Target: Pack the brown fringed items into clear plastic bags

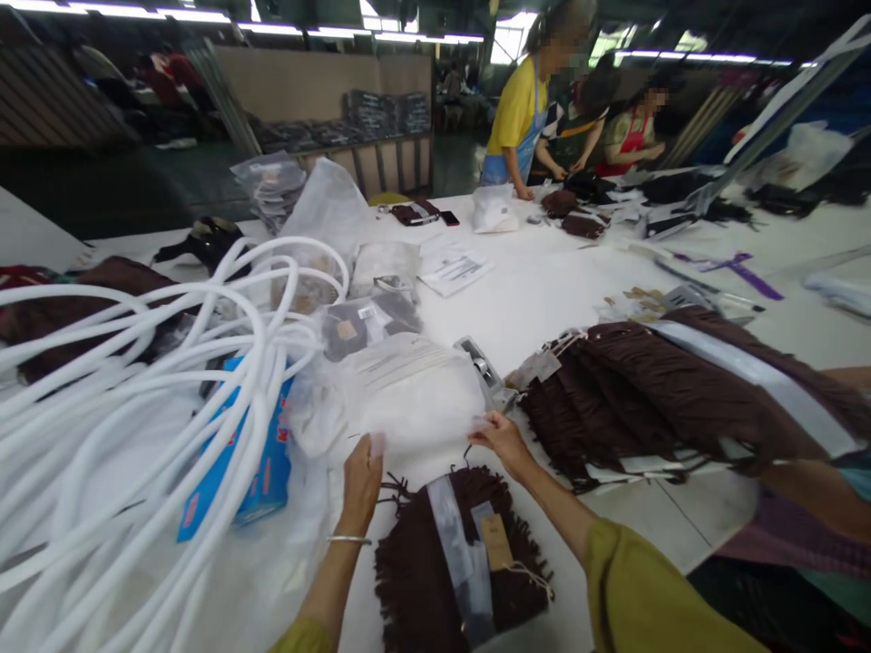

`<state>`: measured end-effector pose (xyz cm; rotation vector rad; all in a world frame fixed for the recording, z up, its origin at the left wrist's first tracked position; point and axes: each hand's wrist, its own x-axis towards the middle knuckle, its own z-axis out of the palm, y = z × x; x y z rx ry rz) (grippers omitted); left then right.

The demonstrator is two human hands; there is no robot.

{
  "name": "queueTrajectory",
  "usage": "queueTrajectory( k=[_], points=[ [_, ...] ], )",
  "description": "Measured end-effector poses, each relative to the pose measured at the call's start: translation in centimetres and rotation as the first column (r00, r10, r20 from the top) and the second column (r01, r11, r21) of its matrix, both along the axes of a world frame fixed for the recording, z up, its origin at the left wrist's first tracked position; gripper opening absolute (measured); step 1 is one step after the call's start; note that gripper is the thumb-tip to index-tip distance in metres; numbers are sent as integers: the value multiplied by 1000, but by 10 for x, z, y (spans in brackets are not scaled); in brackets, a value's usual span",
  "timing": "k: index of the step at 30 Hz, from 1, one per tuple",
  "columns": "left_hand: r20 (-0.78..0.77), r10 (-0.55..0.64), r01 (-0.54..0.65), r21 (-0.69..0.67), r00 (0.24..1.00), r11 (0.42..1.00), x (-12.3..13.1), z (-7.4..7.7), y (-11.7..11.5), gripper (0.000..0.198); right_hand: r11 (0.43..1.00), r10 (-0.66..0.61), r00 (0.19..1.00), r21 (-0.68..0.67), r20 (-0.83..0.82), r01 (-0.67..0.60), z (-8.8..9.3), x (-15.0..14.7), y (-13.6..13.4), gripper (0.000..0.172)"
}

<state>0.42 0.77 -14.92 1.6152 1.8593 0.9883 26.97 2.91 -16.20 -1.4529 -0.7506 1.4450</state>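
Observation:
A stack of translucent white plastic bags point(418, 385) lies on the table in front of me. My left hand point(364, 476) is closed at the stack's near left corner, thumb against fingers. With bent fingers, my right hand point(504, 443) pinches the near right edge of the plastic. Between my forearms lies a folded dark brown fringed garment point(408, 580), with a pale strip across it and a tan hang tag point(496, 541) on a string.
Coiled white tubing point(259, 345) and a blue printed package point(272, 481) are on the left. A pile of brown fringed garments point(626, 399) lies right, beside another person's arm point(817, 494). Papers point(453, 268) and a bagged dark item point(371, 325) lie beyond. Several people stand at the far end.

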Motion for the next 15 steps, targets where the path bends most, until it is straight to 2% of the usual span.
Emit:
queueTrajectory(
  k=[4, 8, 12, 15],
  points=[
    [-11, -46, 46, -64, 999, 997, -2, -19, 0, 37, 997, 72, 996, -23, 57, -71, -20, -1, 13, 40],
    [-7, -97, 95, -132, 995, 987, -4, -33, -13, 36, 989, 150, 967, -22, 204, -148, -39, 2, 15, 37],
    [1, -76, 74, -215, 997, 974, -5, -48, -29, 39, 972, 236, 923, -84, 304, -221, -61, 7, 10, 35],
    [6, -59, 58, -248, 998, 967, -4, -56, -41, 43, 947, 321, 888, -135, 331, -292, -67, 10, 5, 32]
  ],
)
